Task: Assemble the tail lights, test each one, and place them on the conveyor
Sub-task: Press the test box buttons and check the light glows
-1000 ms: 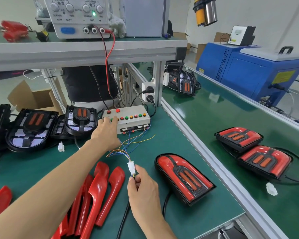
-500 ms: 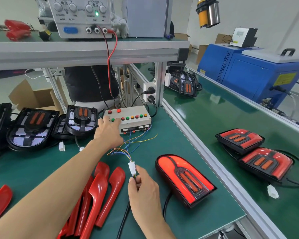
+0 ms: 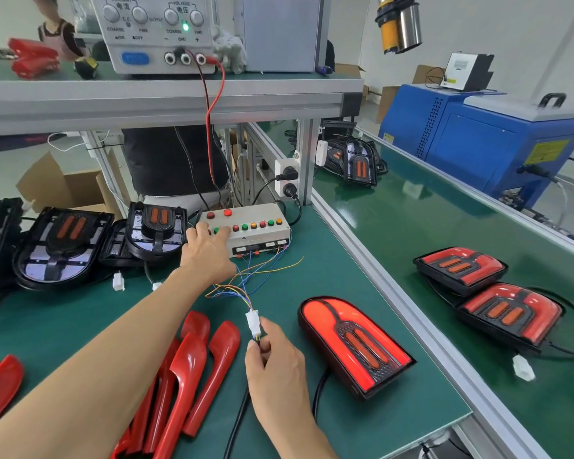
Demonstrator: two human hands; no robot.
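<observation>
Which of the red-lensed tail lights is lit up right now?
The tail light on the workbench, beside the right hand; its lens glows bright. The two on the conveyor are dark.

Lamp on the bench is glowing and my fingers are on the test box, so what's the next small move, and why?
Probably press the next button: the left hand covers only the control box's leftmost buttons, and the right hand holds the connector mated.
</observation>
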